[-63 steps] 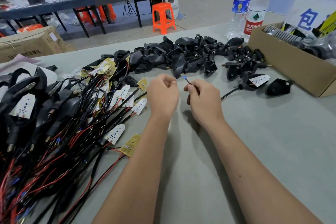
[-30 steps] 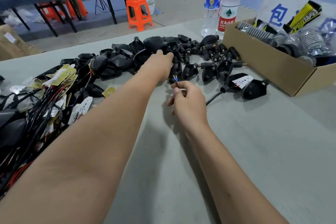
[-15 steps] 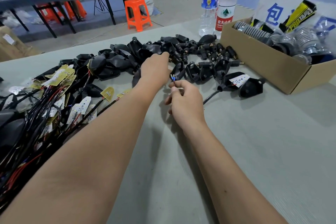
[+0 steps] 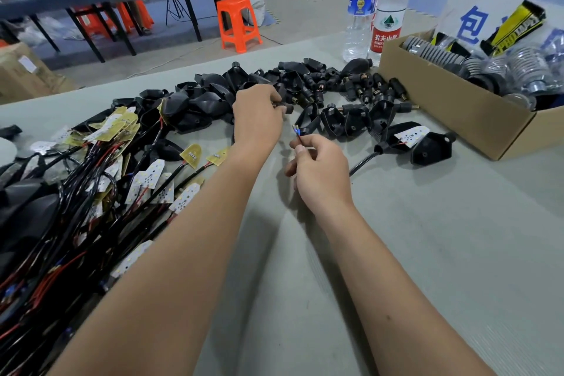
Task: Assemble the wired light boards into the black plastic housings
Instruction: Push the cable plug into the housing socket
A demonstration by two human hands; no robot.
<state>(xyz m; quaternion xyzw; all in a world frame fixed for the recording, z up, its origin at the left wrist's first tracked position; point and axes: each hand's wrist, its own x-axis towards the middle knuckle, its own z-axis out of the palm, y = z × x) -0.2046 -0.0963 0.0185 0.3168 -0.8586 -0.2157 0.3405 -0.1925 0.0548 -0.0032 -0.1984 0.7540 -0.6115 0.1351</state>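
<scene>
At nine o'clock the wired light boards [image 4: 146,180] sprawl in a tangle; snagged leads could drag neighbours along. Left hand [image 4: 259,119] pinches a small black connector [image 4: 283,107] at the black housings [image 4: 201,104] heap. At center, right hand [image 4: 320,171] grips blue-tipped wires [image 4: 296,133]; those thin ends may bend if misaligned.
</scene>
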